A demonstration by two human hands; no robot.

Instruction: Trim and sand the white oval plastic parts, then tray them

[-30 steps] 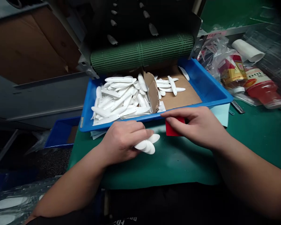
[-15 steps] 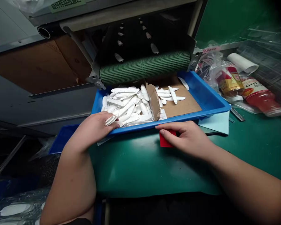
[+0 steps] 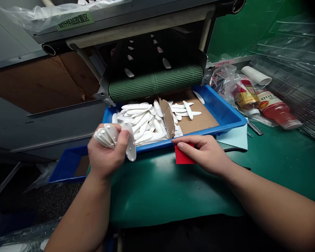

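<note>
My left hand point(image 3: 106, 154) is closed around several white oval plastic pieces point(image 3: 106, 136), fanned out, with one piece point(image 3: 131, 141) under the thumb showing small pegs. It is raised at the front left of a blue tray point(image 3: 228, 124). More white pieces point(image 3: 141, 120) lie heaped in the tray's left part, and a few point(image 3: 187, 110) rest right of a cardboard divider point(image 3: 167, 117). Between thumb and fingers, my right hand point(image 3: 207, 152) pinches a flat red square point(image 3: 183, 155) close to the tray's front edge.
A green mesh conveyor point(image 3: 157, 82) ends above the tray, carrying white pieces in two rows. To the right are a red drink bottle point(image 3: 278, 108), a bagged bottle point(image 3: 245, 96) and a cutter knife point(image 3: 255, 126) on the green table point(image 3: 157, 196). Another blue tray point(image 3: 65, 166) sits lower left.
My left hand has lifted out of the tray and turned upward with the white pieces in it. My right hand still holds the red square near the tray's edge. The view has shifted slightly.
</note>
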